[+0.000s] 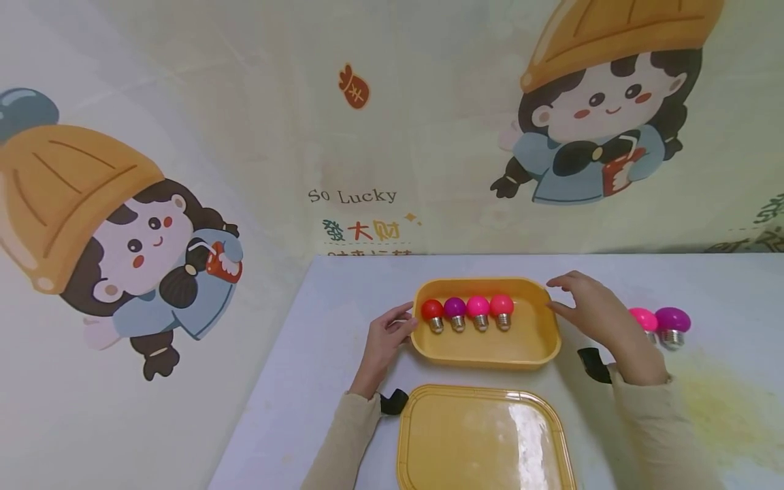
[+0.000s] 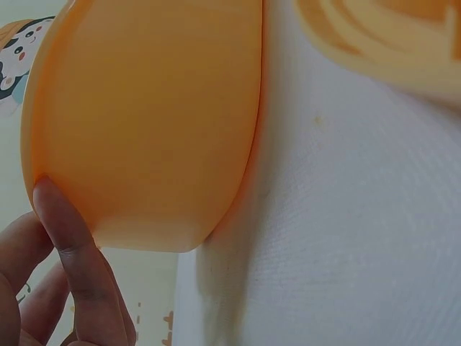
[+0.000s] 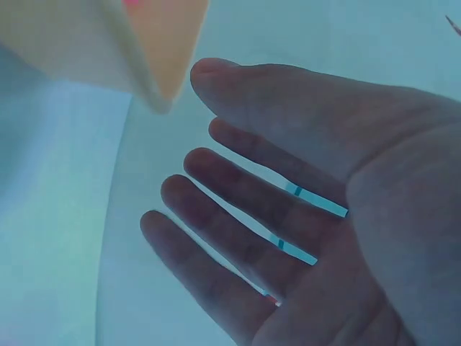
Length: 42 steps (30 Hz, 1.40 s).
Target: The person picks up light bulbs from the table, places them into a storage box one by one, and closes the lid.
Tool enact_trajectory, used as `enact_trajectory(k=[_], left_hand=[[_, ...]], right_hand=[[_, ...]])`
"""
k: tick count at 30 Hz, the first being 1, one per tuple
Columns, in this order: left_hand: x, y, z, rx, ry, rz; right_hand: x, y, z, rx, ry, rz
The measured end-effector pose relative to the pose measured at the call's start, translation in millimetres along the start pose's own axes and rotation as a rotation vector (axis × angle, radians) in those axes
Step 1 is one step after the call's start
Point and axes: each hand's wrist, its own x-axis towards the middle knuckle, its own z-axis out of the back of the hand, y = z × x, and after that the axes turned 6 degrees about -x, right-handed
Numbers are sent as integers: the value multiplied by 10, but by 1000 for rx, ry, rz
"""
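Note:
A yellow plastic box (image 1: 527, 340) sits on the white table in the head view. Inside it lies a row of small light bulbs with metal screw bases: a red bulb (image 1: 432, 309), a purple bulb (image 1: 455, 307), a pink bulb (image 1: 478, 306) and another pink bulb (image 1: 502, 305). My left hand (image 1: 384, 344) touches the outside of the box's left end with its fingertips, which the left wrist view shows against the orange-looking wall (image 2: 155, 122). Just off the right end, my right hand (image 1: 597, 313) is held with thumb and fingers apart, gripping nothing.
A yellow lid (image 1: 471, 435) lies flat in front of the box. Right of my right hand stand a pink bulb (image 1: 643, 318), partly hidden by the arm, and a purple bulb (image 1: 673, 321). A patterned curtain (image 1: 380, 136) hangs behind the table.

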Motion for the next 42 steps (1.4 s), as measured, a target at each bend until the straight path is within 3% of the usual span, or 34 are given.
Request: enact_trajectory(k=[13, 19, 30, 36, 42], left_hand=[[-13, 6, -9, 7, -11, 7], [-16, 12, -6, 11, -3, 0], [2, 16, -2, -5, -3, 2], [-7, -4, -7, 10, -10, 11], [-12, -6, -11, 22, -19, 17]], right_hand=[[-181, -259, -10, -33, -97, 50], [-244, -384, -11, -38, -50, -7], [-356, -585, -33, -50, -57, -69], [-425, -685, -20, -52, -23, -129], [-463, -776, -29, -99, -59, -142]])
